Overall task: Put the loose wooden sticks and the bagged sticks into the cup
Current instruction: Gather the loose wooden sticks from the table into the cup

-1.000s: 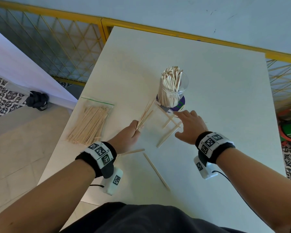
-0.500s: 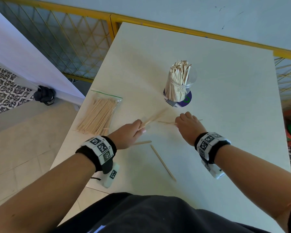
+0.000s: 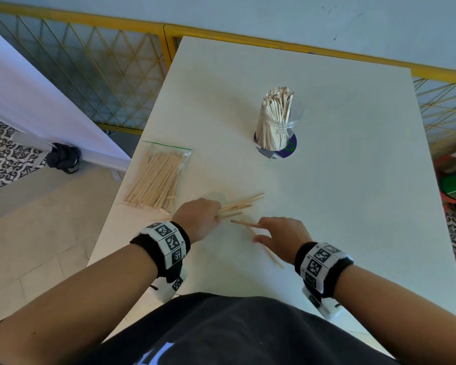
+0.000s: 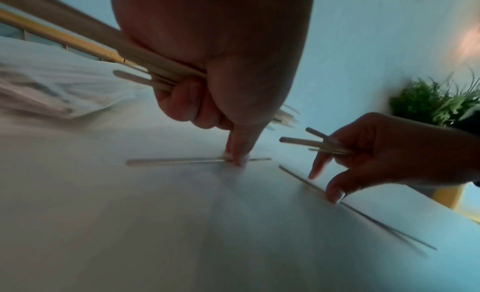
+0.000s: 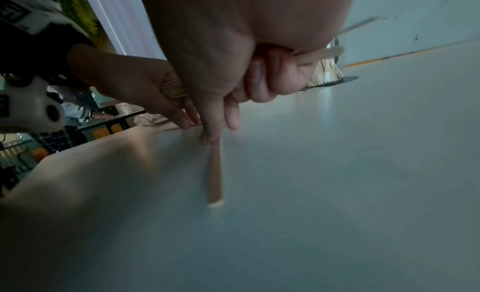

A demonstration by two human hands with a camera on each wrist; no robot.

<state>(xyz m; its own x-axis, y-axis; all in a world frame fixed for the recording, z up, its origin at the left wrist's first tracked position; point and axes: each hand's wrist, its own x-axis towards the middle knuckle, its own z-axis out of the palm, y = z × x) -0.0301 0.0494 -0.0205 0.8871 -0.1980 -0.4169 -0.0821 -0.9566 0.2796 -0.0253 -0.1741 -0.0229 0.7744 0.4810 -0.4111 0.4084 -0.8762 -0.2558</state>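
A clear cup [image 3: 278, 127] full of wooden sticks stands upright at the table's middle. A zip bag of sticks [image 3: 158, 177] lies at the left edge. My left hand [image 3: 199, 219] grips a bundle of loose sticks [image 3: 240, 204] pointing right, and one extended finger presses a flat stick [image 4: 176, 161] on the table. My right hand [image 3: 279, 237] grips a few sticks [image 4: 317, 144] and its fingertips touch another loose stick [image 5: 215, 173] lying on the table. Both hands are close together near the front edge.
The white table [image 3: 340, 193] has a drop along its left side to a tiled floor [image 3: 37, 246]. A yellow railing [image 3: 103, 83] runs behind. A dark purple coaster [image 3: 290, 151] lies under the cup.
Both hands have drawn back from near the cup toward the front edge. The right hand has taken up sticks and now reaches the long stick lying nearest me.
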